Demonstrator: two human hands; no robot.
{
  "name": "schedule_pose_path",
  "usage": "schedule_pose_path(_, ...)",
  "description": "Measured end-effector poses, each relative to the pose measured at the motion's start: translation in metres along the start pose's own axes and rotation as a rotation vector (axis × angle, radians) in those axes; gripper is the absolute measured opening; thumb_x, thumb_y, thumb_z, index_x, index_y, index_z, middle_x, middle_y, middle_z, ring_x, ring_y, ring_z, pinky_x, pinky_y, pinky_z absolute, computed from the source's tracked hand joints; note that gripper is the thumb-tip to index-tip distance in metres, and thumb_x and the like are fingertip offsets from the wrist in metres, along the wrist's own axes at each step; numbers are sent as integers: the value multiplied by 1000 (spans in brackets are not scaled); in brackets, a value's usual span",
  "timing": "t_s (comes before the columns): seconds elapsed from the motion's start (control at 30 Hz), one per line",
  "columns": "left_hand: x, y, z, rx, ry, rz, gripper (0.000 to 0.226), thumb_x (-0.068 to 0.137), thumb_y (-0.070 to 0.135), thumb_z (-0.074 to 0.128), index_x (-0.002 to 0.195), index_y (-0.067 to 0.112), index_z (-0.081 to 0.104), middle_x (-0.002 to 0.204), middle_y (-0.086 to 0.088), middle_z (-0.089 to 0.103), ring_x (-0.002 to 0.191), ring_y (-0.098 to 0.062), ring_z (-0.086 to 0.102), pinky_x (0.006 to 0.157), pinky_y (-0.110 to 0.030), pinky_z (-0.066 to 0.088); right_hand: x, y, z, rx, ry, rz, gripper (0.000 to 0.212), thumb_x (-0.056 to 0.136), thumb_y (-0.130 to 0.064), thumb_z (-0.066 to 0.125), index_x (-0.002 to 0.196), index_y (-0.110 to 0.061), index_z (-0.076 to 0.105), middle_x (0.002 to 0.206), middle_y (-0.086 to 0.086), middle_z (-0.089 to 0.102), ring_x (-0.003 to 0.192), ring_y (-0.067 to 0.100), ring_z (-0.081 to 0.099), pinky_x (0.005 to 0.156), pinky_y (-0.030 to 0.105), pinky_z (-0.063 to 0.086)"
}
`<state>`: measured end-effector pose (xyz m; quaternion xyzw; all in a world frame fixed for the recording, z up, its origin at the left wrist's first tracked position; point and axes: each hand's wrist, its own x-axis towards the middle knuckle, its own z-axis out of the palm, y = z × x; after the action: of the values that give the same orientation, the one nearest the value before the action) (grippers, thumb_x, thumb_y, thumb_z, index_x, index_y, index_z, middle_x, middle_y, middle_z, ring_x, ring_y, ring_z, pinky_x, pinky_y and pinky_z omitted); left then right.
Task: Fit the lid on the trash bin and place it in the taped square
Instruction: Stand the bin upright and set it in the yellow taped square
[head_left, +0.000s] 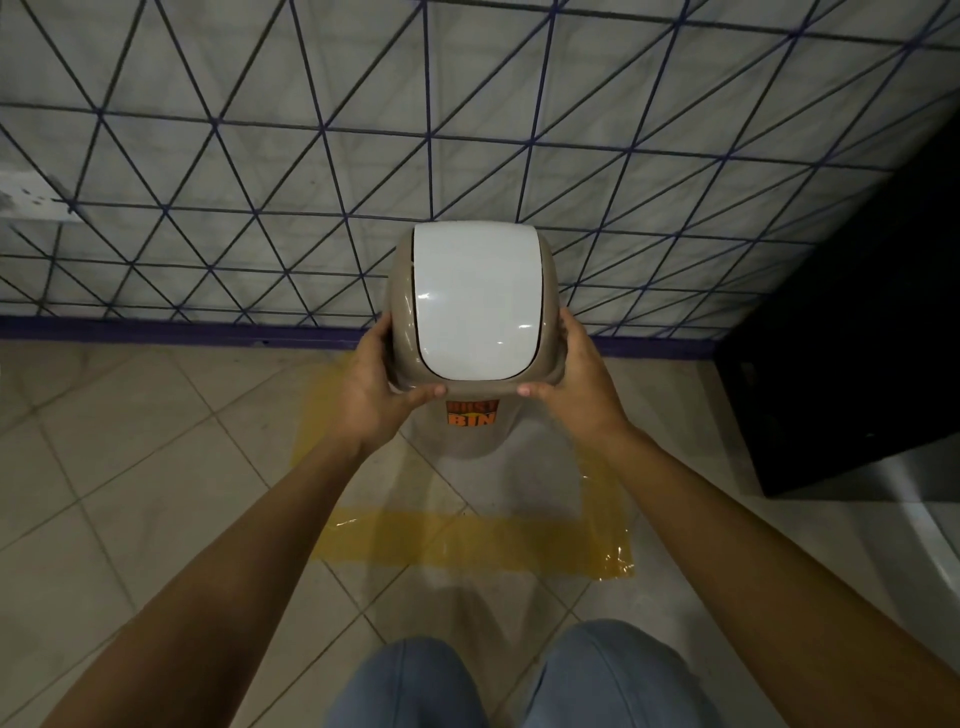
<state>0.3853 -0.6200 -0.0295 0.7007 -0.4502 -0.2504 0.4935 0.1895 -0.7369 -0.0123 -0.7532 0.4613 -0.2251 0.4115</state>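
Pale tiled floor (130, 441) with yellow taped square (467, 540), trash bin (470, 441) inside.

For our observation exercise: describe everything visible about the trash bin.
The trash bin is beige glossy plastic, upright, with a domed lid carrying a white swing flap, shut. An orange label reads BIN. The left hand and right hand grip the lid's sides. It sits within the yellow taped square.
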Motion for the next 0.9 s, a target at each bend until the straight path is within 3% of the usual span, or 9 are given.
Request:
schedule_pose_path(0.1, 7, 0, -1, -1, -8, -18, 99, 65, 18, 83, 145, 17, 25, 142, 3, 41, 126, -13, 42, 100, -30, 43, 6, 1, 3, 28, 16, 8, 105, 66, -8, 81, 147, -20, 15, 151, 2, 31, 139, 20, 24, 111, 48, 30)
schedule_pose_path(0.23, 15, -1, -1, 19, -12, -22, 97, 69, 20, 81, 147, 16, 24, 144, -2, 42, 127, -22, 43, 101, -39, 44, 13, 1, 5, 48, 44, 8, 101, 66, -7, 81, 145, -18, 20, 148, 2, 35, 136, 20, 30, 109, 47, 33)
schedule_pose_path(0.57, 22, -4, -5, 32, -38, -41, 95, 71, 20, 78, 147, 16, 21, 145, -3, 40, 130, -19, 39, 102, -31, 40, 19, 3, 7, 78, 80, 3, 101, 58, -10, 86, 141, -18, 29, 142, 5, 40, 129, 20, 40, 106, 39, 39)
schedule_pose_path(0.7, 24, -6, -5, 52, -37, -65, 97, 69, 19, 80, 147, 19, 22, 147, -6, 29, 133, -23, 34, 107, -45, 38, 22, 5, 7, 63, 89, 30, 103, 58, -13, 87, 142, -17, 28, 141, 8, 32, 128, 22, 37, 99, 29, 35)
schedule_pose_path(0.9, 29, -6, -8, -74, -63, -182, 98, 68, 13, 81, 146, 19, 23, 145, -4, 38, 130, -21, 40, 95, -31, 44, 25, 5, 5, 129, -4, 83, 102, 62, -13, 85, 144, -17, 24, 144, 7, 37, 132, 22, 37, 108, 41, 35)
